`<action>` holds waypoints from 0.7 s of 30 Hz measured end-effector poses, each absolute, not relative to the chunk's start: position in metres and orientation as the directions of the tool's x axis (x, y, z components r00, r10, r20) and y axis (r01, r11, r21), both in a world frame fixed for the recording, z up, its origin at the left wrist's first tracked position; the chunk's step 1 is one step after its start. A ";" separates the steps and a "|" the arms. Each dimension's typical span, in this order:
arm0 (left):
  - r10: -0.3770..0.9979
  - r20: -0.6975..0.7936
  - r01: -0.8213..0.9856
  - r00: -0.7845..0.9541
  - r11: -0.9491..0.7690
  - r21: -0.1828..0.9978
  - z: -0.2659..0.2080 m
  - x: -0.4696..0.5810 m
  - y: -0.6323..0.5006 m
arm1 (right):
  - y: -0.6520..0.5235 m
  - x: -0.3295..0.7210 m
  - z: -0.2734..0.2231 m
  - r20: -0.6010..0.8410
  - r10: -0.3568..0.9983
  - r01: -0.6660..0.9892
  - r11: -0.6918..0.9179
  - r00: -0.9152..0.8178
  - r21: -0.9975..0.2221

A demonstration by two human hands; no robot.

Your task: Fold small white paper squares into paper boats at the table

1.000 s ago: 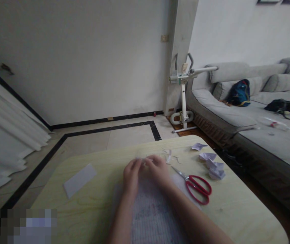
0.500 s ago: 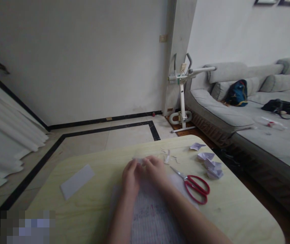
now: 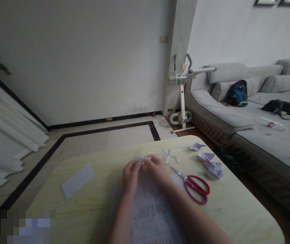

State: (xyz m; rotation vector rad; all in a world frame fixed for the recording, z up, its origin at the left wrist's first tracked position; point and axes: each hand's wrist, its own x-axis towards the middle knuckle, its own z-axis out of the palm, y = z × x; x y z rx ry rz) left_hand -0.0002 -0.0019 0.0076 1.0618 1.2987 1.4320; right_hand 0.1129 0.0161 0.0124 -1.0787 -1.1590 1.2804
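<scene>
Close together over the table, my left hand (image 3: 130, 176) and my right hand (image 3: 157, 169) both pinch a small piece of white paper (image 3: 139, 158). Only its upper edge shows above my fingers; the rest is hidden. Beneath my forearms lies a lined sheet with writing (image 3: 152, 217). To the right of my right hand are red-handled scissors (image 3: 197, 188), blades pointing up and left. Thin paper scraps (image 3: 168, 157) lie just beyond that hand. Several folded paper pieces (image 3: 213, 166) sit along the table's right side.
The light wooden table (image 3: 96, 217) carries a white paper rectangle (image 3: 77, 181) on its left. Past the table's right edge stands a grey sofa (image 3: 269, 142) with a blue backpack (image 3: 238, 93). An exercise machine (image 3: 182, 98) stands by the wall; a white curtain (image 3: 10, 145) hangs at left.
My fingers have shifted slightly around the small paper, and more of it shows above them now. The scissors, scraps and folded pieces have stayed where they were.
</scene>
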 end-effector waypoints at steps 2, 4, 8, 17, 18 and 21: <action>0.973 0.032 -0.046 -0.229 -0.043 0.998 0.008 0.001 -0.002 | 0.017 0.114 0.012 0.012 0.999 -0.137 0.006 -0.042 -0.991; 0.975 0.033 -0.055 -0.222 -0.046 0.997 0.011 0.003 -0.002 | 0.017 0.117 0.011 -0.012 0.998 -0.163 -0.022 -0.060 -0.986; 0.983 0.005 -0.108 -0.183 -0.025 0.994 0.016 0.005 -0.004 | 0.017 0.120 0.008 -0.049 0.991 -0.207 -0.075 -0.128 -0.976; 0.964 0.043 0.034 -0.261 -0.036 0.999 0.011 0.000 -0.002 | 0.018 0.124 0.016 0.083 0.990 -0.067 0.076 -0.111 -0.995; 0.966 0.053 0.055 -0.252 -0.041 0.998 0.011 -0.001 -0.002 | 0.018 0.125 0.017 0.092 0.987 -0.066 0.084 -0.131 -0.994; 0.970 0.071 0.099 -0.232 -0.049 0.994 0.009 0.000 -0.002 | 0.018 0.125 0.019 0.088 0.989 -0.041 0.084 -0.122 -0.996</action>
